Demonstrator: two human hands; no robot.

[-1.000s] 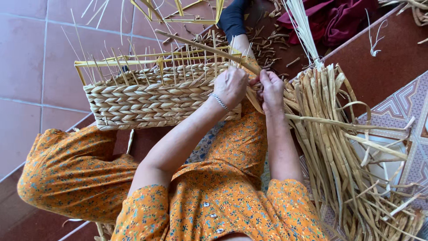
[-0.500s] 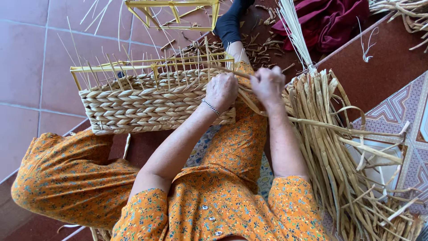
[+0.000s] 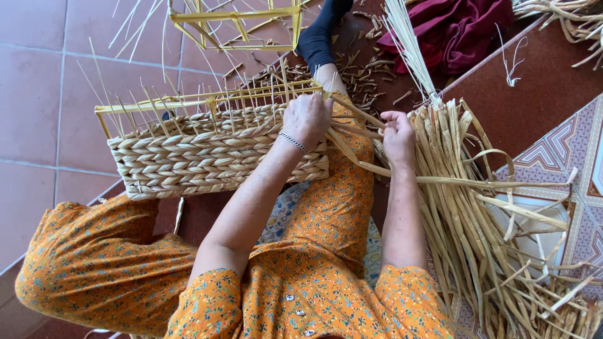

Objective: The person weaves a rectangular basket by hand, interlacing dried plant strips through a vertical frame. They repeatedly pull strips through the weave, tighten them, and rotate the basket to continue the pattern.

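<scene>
- Left hand pressed on the right-hand top corner of the half-woven basket, fingers curled over the rim and pinning the flat weaving strands where they leave the weave; clenched on them, by the look of it.
- Right hand just right of that corner, fingers closed round the free ends of the same strands, drawn taut between the two hands.
- Basket resting on its side across the lap and left knee, over the red tiled floor; braided rows finished low down, bare yellow frame and thin upright stakes standing above them.
- Bundle of dried reed strips lying along the right side, touching the right forearm, within easy reach for new lengths.
- Second empty yellow frame farther off on the floor, beyond the dark-socked foot; maroon cloth well apart at top right.
- Good practice here, as a judgement: keep the left thumb hard on the last crossing so the row cannot slacken; pull evenly with the right, flat not twisted; bed each pass tight against the row below; turn the corner snugly round the frame post; avoid kinking the stakes.
</scene>
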